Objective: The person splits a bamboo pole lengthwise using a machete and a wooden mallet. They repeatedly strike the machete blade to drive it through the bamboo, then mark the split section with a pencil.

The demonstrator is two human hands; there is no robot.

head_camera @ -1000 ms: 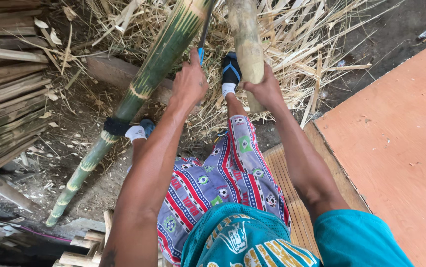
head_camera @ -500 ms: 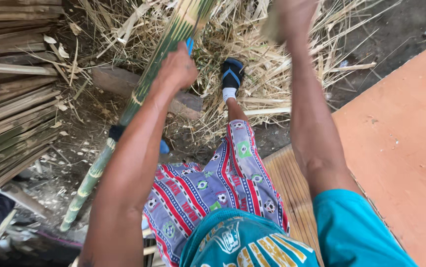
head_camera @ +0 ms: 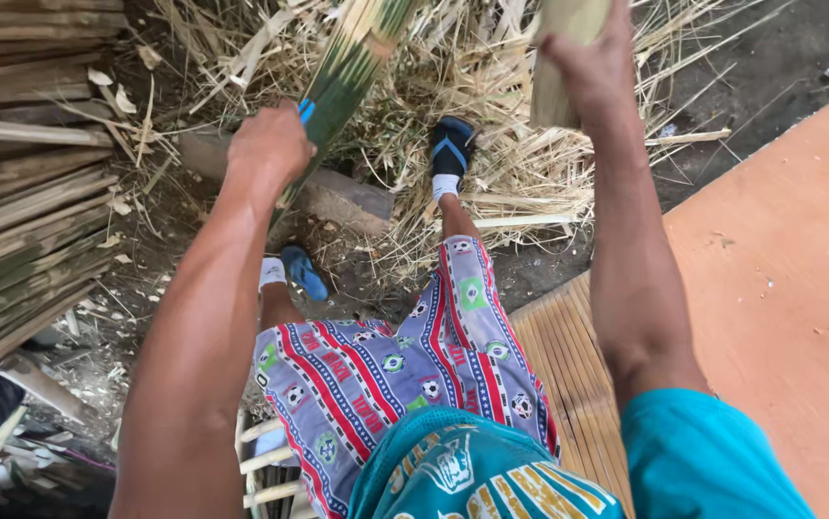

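My left hand (head_camera: 270,144) grips a green bamboo pole (head_camera: 347,72) that rises steeply out of the top of the head view; a blue tool handle shows at my fingers. Raised high at the top right, my right hand (head_camera: 592,62) is closed around a pale, thick piece of bamboo or wood (head_camera: 563,53). I sit with patterned shorts, both legs stretched toward a heap of dry bamboo shavings (head_camera: 491,86). My feet wear blue sandals and white socks (head_camera: 451,154).
Split bamboo slats are stacked at the left (head_camera: 20,192). A wooden block (head_camera: 347,197) lies on the ground under the pole. An orange board (head_camera: 779,288) lies at the right, with a slatted bamboo mat (head_camera: 568,356) beside it.
The green pole has swung from lying slanted on the ground to nearly upright. My right hand has risen with the pale piece, and my left hand has shifted left and lower in the view.
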